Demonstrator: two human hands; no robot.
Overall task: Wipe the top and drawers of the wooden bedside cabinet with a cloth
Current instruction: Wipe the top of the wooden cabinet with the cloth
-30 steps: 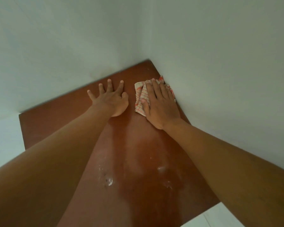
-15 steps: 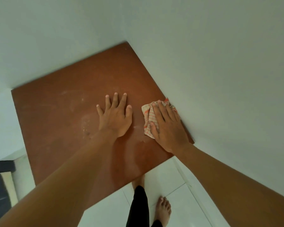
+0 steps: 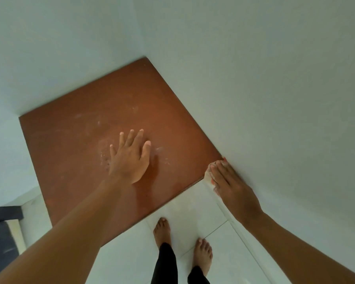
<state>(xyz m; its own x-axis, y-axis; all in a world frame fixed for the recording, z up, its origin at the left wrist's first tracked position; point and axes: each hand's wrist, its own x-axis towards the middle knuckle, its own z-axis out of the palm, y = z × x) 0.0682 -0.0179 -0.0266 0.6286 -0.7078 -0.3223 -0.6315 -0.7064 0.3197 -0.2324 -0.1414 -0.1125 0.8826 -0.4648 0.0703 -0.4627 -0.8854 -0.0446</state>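
cloth (image 3: 209,174) mostly under right hand (image 3: 232,186)

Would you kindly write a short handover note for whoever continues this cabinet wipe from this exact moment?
Left hand: empty, flat, palm down on the middle of the cabinet top, fingers spread.
Right hand: pressing the checked cloth at the top's front right corner, beside the wall; the cloth is mostly hidden under the fingers.
Done: cannot tell how much of the top has been covered.
Left: pale smears and specks show around the left hand and towards the back. The drawers are out of view, so treat them as not done.
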